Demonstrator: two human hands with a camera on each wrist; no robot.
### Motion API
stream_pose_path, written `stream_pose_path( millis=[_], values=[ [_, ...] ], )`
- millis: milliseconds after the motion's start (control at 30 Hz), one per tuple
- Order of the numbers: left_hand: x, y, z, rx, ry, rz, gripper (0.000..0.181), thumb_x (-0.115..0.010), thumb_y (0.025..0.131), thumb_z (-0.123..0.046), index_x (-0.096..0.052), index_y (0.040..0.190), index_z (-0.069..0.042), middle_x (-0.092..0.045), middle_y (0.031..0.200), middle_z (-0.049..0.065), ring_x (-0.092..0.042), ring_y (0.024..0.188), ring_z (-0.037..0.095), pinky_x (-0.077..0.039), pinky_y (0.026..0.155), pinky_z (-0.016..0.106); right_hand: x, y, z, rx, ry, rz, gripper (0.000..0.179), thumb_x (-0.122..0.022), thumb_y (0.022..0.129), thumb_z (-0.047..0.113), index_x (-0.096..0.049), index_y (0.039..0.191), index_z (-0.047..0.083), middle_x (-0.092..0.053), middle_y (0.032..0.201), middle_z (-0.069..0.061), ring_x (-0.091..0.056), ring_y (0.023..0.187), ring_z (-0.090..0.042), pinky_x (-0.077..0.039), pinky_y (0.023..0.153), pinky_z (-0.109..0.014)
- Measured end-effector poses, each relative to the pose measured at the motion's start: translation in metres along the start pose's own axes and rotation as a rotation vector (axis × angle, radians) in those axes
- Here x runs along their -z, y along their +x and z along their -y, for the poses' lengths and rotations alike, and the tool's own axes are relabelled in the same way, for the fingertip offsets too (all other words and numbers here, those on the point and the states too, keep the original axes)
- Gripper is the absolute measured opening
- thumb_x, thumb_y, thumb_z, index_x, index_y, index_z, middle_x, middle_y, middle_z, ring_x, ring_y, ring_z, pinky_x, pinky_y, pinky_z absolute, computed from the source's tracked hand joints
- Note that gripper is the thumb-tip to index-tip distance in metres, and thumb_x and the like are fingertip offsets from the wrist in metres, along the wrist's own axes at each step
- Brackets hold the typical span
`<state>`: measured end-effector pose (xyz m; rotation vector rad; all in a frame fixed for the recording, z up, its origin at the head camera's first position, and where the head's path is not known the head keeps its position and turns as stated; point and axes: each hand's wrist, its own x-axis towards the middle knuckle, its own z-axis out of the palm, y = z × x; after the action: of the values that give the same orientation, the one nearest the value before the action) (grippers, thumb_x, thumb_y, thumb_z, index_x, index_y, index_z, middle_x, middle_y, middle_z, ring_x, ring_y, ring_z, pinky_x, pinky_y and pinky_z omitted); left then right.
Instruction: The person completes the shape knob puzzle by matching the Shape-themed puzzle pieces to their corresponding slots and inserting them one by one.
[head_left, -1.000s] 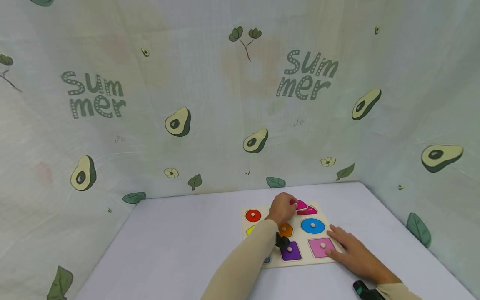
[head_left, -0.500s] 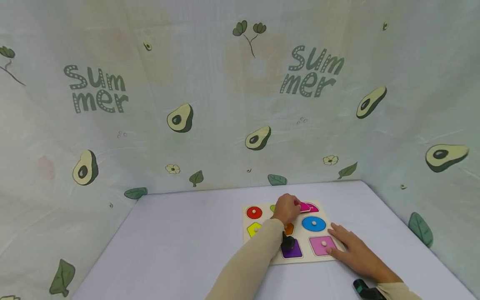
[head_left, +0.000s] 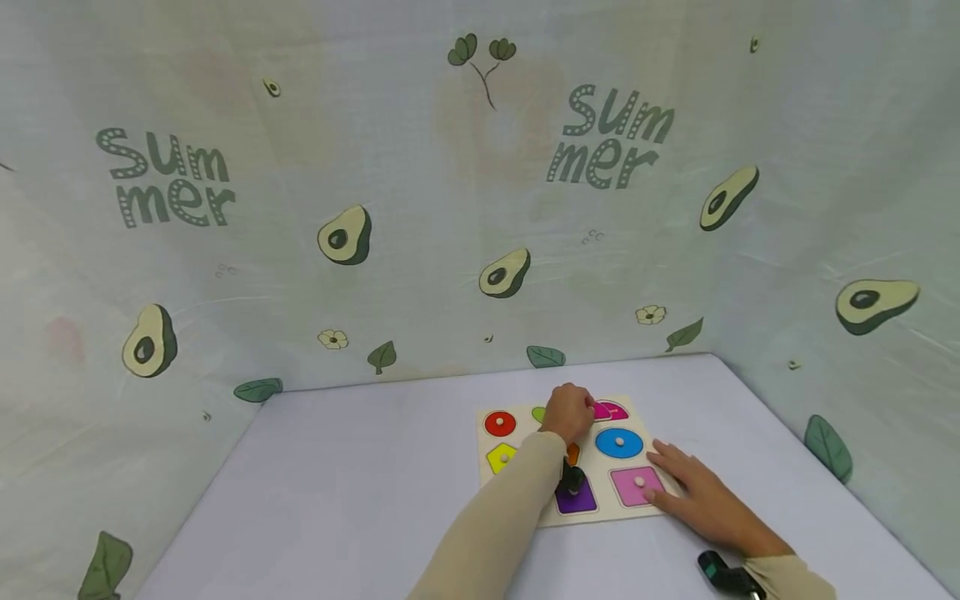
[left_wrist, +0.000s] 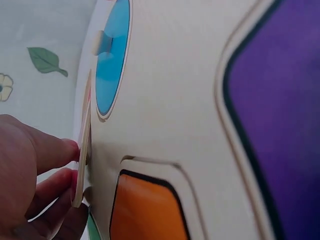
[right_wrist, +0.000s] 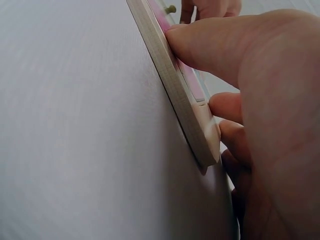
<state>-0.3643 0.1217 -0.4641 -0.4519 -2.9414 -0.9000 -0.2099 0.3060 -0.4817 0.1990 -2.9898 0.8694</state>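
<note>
My left hand point(head_left: 567, 412) pinches a magenta puzzle piece point(head_left: 602, 411) by its side, over the far part of the wooden shape puzzle board point(head_left: 543, 518). The piece overlaps a magenta half-round recess point(head_left: 617, 409) in the head view. Seen edge-on in the left wrist view, the thin wooden piece point(left_wrist: 84, 150) stands between thumb and fingers, close over the board face. My right hand point(head_left: 697, 496) rests on the board's right edge, thumb beside the pink square piece point(head_left: 628, 487), fingers spread along the edge.
Other knobbed pieces sit in the board: a red circle point(head_left: 499, 423), a yellow pentagon point(head_left: 500, 457), a blue oval point(head_left: 618, 442), a purple piece point(head_left: 576, 498) and an orange piece point(left_wrist: 145, 207). A white table point(head_left: 360, 483) lies under it, with a printed curtain point(head_left: 420, 183) behind.
The magenta piece has come down lower toward its recess, still in my left hand. My right hand keeps its place on the board's edge. The head view has shifted slightly.
</note>
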Motion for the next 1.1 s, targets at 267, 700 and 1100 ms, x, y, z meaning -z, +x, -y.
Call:
stream_pose_path(
  millis=[267, 700, 1100],
  values=[
    [-0.002, 0.001, -0.008, -0.007, 0.05, 0.015, 0.01, -0.073, 0.093, -0.022, -0.079, 0.1, -0.018, -0.066, 0.095, -0.005, -0.055, 0.093, 0.01, -0.051, 0.085, 0.025, 0.0, 0.001, 0.001, -0.006, 0.006, 0.014, 0.077, -0.067, 0.09, 0.056, -0.053, 0.143, 0.003, -0.038, 0.153, -0.026, -0.027, 0.14, -0.053, -0.023, 0.105, -0.074],
    [-0.002, -0.002, -0.013, -0.055, 0.1, 0.044, 0.018, -0.076, 0.089, -0.024, -0.08, 0.106, -0.021, -0.064, 0.099, -0.007, -0.053, 0.096, 0.009, -0.051, 0.085, 0.023, 0.0, 0.004, 0.0, -0.012, 0.001, 0.032, 0.079, -0.067, 0.089, 0.056, -0.051, 0.144, 0.002, -0.037, 0.153, -0.027, -0.026, 0.14, -0.053, -0.02, 0.106, -0.074],
    [-0.006, -0.002, -0.017, -0.073, 0.169, 0.05, 0.02, -0.072, 0.092, -0.025, -0.079, 0.112, -0.024, -0.066, 0.102, -0.009, -0.055, 0.1, 0.008, -0.05, 0.088, 0.022, 0.0, 0.003, 0.001, 0.002, 0.017, 0.016, 0.075, -0.069, 0.089, 0.053, -0.054, 0.142, 0.002, -0.039, 0.152, -0.026, -0.028, 0.14, -0.053, -0.021, 0.107, -0.073]
  ],
)
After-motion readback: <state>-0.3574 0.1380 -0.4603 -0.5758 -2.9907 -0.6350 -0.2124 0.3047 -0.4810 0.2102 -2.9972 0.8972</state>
